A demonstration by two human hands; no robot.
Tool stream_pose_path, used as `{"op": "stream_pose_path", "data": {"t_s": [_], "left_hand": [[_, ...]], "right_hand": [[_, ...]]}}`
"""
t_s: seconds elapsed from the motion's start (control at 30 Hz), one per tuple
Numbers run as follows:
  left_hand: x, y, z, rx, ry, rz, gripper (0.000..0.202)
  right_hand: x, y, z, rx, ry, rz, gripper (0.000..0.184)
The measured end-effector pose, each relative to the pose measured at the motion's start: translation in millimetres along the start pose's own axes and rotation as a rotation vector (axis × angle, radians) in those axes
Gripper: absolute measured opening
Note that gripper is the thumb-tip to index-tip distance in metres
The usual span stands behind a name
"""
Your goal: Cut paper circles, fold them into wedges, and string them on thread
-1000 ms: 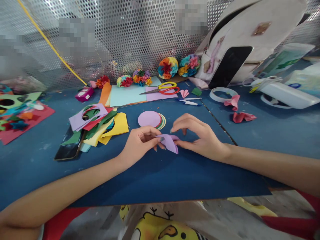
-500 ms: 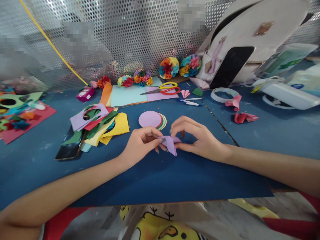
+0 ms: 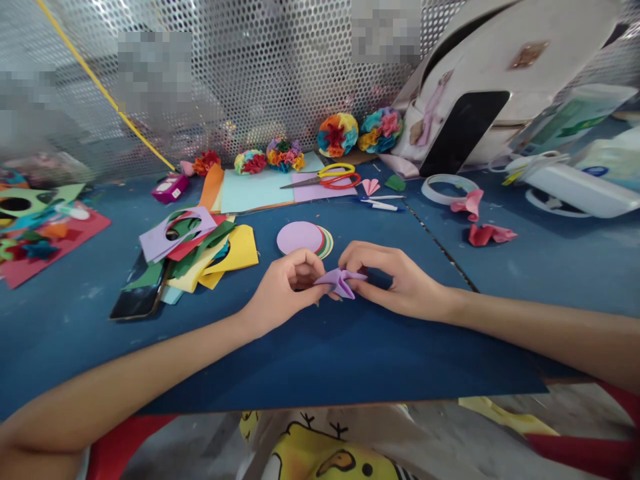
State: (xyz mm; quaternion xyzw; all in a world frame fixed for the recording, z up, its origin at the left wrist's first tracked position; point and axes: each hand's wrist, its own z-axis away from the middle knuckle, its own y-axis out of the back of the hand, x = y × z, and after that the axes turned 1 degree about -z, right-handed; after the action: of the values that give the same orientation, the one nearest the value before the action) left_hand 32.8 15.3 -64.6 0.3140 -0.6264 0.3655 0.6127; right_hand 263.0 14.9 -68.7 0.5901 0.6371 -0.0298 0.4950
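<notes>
The left hand (image 3: 285,287) and right hand (image 3: 400,280) are pinching folded lilac paper (image 3: 340,281) between their fingertips, just below the paper circles (image 3: 300,239). Open blue board (image 3: 350,360) is stretching in front.

Right hand (image 3: 403,280) and left hand (image 3: 285,287) have blue board (image 3: 320,360) down to the near edge; paper circles (image 3: 300,239) block ahead, cut paper pile (image 3: 195,250) crowds left!

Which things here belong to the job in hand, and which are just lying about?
In use: left hand, right hand, folded lilac paper, stack of paper circles.
Lying about: scissors, phone, tape roll, paper flowers.
</notes>
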Motion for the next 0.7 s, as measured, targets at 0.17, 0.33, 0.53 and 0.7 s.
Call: {"op": "stream_pose_path", "data": {"t_s": [0.17, 0.33, 0.53, 0.7], "left_hand": [[-0.3, 2.0, -3.2, -0.013, 0.023, 0.018, 0.032], [0.7, 4.6, -3.6, -0.009, -0.017, 0.03, 0.017], [3.0, 3.2, -4.6, 0.029, 0.014, 0.051, 0.024], [4.3, 0.7, -4.4, 0.045, 0.036, 0.056, 0.026]], "right_hand": [[0.7, 0.9, -0.7, -0.04, 0.033, -0.01, 0.006], [1.5, 3.2, -2.4, -0.025, 0.072, -0.015, 0.009], [3.5, -2.4, -0.6, 0.025, 0.09, 0.069, 0.008], [0.5, -4.0, 0.4, 0.076, 0.09, 0.082, 0.003]]}}
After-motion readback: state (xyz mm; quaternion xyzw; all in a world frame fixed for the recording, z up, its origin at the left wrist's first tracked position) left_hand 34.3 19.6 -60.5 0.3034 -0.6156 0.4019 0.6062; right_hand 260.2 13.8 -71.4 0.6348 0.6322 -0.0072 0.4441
